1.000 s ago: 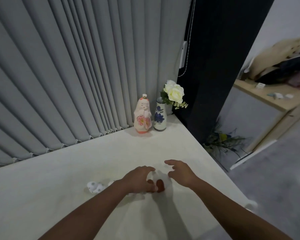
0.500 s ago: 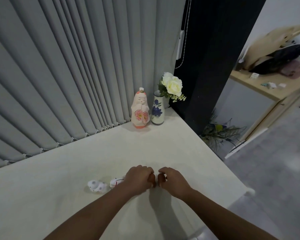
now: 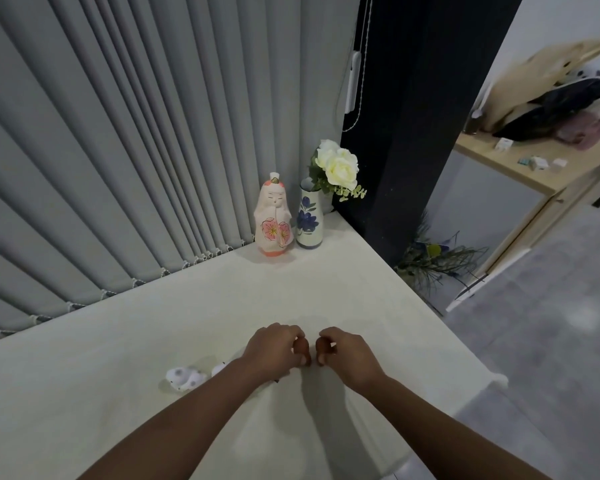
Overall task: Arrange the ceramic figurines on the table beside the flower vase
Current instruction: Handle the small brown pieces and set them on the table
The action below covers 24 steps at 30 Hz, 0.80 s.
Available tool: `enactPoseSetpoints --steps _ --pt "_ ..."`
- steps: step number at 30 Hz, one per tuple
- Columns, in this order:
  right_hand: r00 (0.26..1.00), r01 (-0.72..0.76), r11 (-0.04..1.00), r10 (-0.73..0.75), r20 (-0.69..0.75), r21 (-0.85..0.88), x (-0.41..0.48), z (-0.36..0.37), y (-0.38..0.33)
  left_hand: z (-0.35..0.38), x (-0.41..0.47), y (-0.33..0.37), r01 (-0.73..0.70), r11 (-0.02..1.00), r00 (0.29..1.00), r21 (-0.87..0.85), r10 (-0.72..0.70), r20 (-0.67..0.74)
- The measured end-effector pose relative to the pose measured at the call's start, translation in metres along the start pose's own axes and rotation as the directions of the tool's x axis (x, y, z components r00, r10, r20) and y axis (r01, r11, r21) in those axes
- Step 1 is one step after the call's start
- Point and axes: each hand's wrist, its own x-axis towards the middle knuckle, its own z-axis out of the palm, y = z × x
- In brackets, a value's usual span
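While the table (image 3: 326, 299) already carries the doll figurine (image 3: 272, 216) touching-close beside the flower vase (image 3: 309, 216), left hand (image 3: 274, 351) and right hand (image 3: 347, 355) curl shut around something small, unidentifiable; lifting should go gently, clear of the spotted figurine (image 3: 184, 377).

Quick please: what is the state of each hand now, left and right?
Left hand: fingers curled shut; what it holds cannot be told.
Right hand: fingers curled shut; what it holds cannot be told.

1 tall figurine (image 3: 273, 216), 1 vase (image 3: 309, 218), 2 small figurines (image 3: 184, 377) (1 half hidden), 2 hands (image 3: 274, 351).
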Motion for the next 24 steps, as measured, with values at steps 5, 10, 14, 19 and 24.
enactPoseSetpoints --steps 5,10,14,19,24 --pt "0.999 -0.020 0.999 0.022 -0.045 0.031 0.015 -0.020 -0.003 -0.014 0.011 0.007 -0.016 1.000 0.999 -0.007 0.015 -0.038" --pt "1.000 0.021 1.000 -0.021 -0.006 -0.016 0.035 -0.040 0.000 -0.018 0.029 0.017 0.030 0.999 0.996 -0.040 -0.033 -0.082" --pt "0.997 0.083 0.995 -0.083 -0.006 -0.055 0.051 -0.072 0.013 -0.015 0.047 0.040 0.067 0.992 0.987 -0.106 -0.081 -0.137" --pt "0.994 0.108 0.993 -0.109 -0.021 -0.045 0.080 -0.116 0.027 -0.013 0.081 0.069 0.131 0.978 0.965 -0.163 -0.163 -0.206" --pt "0.994 0.107 0.992 -0.107 0.015 -0.071 0.097 -0.140 0.046 -0.001 0.107 0.091 0.181 0.969 0.943 -0.166 -0.219 -0.250"
